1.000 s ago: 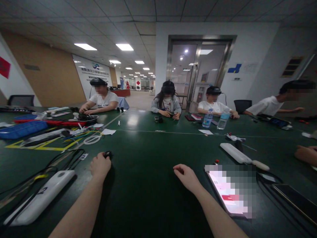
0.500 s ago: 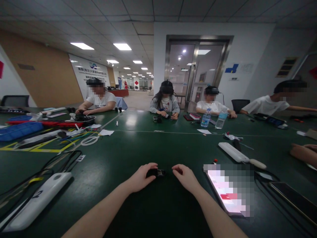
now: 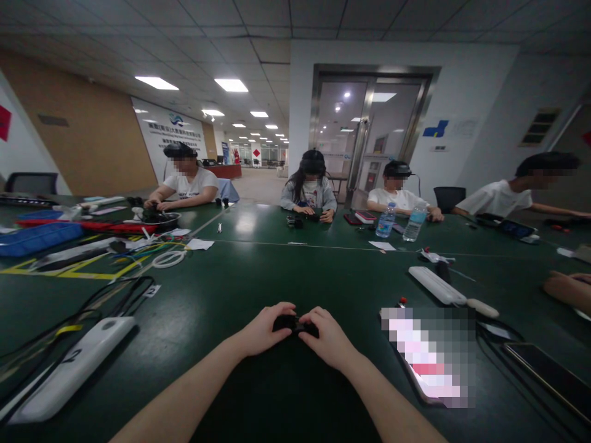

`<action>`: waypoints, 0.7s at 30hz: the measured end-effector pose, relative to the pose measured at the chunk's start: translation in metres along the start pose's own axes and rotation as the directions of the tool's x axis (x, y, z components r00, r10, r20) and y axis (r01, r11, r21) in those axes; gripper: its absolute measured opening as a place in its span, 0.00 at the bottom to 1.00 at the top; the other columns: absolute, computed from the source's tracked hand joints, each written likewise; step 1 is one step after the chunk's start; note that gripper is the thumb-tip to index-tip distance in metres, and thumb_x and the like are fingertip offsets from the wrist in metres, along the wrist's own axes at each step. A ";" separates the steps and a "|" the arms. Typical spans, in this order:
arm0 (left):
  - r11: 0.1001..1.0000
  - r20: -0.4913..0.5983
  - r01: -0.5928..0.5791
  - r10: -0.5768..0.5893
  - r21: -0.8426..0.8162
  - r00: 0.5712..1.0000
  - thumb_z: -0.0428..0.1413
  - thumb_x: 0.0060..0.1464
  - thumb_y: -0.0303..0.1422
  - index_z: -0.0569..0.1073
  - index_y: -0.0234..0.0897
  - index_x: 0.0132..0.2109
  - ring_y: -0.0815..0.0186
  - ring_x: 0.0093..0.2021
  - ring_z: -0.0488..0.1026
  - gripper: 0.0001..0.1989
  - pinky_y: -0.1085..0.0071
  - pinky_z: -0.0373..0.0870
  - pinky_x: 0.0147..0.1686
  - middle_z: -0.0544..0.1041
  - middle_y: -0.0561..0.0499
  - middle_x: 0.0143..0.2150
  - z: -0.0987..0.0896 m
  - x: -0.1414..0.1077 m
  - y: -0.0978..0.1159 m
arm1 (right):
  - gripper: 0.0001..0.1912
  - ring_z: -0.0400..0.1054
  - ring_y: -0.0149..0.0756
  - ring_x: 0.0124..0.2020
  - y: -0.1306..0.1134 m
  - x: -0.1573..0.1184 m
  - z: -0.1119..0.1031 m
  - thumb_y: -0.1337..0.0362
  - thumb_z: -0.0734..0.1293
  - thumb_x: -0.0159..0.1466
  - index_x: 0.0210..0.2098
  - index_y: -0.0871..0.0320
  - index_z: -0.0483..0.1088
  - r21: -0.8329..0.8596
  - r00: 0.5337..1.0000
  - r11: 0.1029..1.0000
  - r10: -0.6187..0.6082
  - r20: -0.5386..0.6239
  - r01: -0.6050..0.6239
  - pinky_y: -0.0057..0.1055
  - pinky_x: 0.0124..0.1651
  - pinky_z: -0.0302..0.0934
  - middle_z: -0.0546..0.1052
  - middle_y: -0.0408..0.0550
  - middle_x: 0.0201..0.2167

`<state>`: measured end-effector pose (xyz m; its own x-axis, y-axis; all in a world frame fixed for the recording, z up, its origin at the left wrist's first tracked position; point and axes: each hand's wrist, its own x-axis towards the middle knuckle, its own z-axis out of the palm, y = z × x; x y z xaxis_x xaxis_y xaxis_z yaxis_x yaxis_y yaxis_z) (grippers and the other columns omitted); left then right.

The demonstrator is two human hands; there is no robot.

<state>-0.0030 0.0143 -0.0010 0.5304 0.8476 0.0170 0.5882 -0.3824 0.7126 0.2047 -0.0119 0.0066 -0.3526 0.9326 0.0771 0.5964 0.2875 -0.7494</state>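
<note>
A small black plastic device (image 3: 295, 325) sits low on the green table (image 3: 221, 295) right in front of me, mostly covered by my fingers. My left hand (image 3: 268, 329) grips it from the left. From the other side, my right hand (image 3: 325, 338) closes over it, its fingertips meeting the left hand's. The device's exact shape is hidden.
A phone with a pixelated screen (image 3: 427, 357) lies right of my hands, beside a white power strip (image 3: 436, 285). Another power strip (image 3: 71, 369) and black cables lie left. Several co-workers sit further along the table, and a co-worker's hand (image 3: 567, 288) rests at the right edge.
My right hand has moved left onto the black device, which it was beside before. My left hand has come in from the far left and now holds the device with it.
</note>
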 end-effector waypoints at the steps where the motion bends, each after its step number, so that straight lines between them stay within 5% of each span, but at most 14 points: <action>1: 1.000 0.000 -0.003 0.003 -0.002 1.000 0.53 0.53 0.36 0.60 0.44 0.59 0.62 0.57 0.63 0.26 0.61 0.57 0.58 0.70 0.50 0.55 0.000 0.000 0.001 | 0.09 0.64 0.37 0.44 0.000 0.001 0.001 0.61 0.65 0.58 0.39 0.51 0.72 0.024 1.000 1.000 0.011 -0.019 -0.011 0.34 0.46 0.60 0.69 0.44 0.42; 9: 0.999 0.005 -0.011 0.011 -0.042 1.000 0.54 0.52 0.35 0.60 0.42 0.59 0.62 0.57 0.63 0.26 0.62 0.57 0.58 0.70 0.49 0.55 0.000 0.001 0.001 | 0.13 0.66 0.38 0.41 0.015 0.011 -0.006 0.58 0.63 0.59 0.42 0.56 0.67 0.329 0.955 0.940 0.176 -0.238 -0.091 0.35 0.44 0.61 0.72 0.47 0.39; 16: 0.998 0.023 -0.005 0.006 -0.058 1.000 0.54 0.53 0.36 0.59 0.43 0.59 0.62 0.58 0.62 0.27 0.61 0.57 0.58 0.69 0.50 0.56 -0.001 0.001 -0.003 | 0.21 0.66 0.37 0.39 0.046 0.015 -0.019 0.53 0.66 0.54 0.44 0.57 0.66 0.696 0.762 0.711 0.504 -0.408 -0.097 0.30 0.36 0.62 0.72 0.49 0.41; 21: 0.993 0.014 -0.033 0.034 -0.110 0.999 0.55 0.52 0.33 0.59 0.41 0.58 0.63 0.57 0.64 0.27 0.61 0.56 0.59 0.69 0.48 0.56 0.001 0.003 -0.009 | 0.20 0.64 0.32 0.30 0.055 0.017 -0.020 0.54 0.71 0.49 0.38 0.56 0.70 0.792 0.692 0.610 0.569 -0.444 0.006 0.27 0.29 0.59 0.72 0.44 0.32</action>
<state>-0.0057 0.0196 -0.0082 0.5588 0.8287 0.0317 0.4997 -0.3669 0.7846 0.2457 0.0237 -0.0203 0.4158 0.9058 -0.0815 -0.2090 0.0080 -0.9779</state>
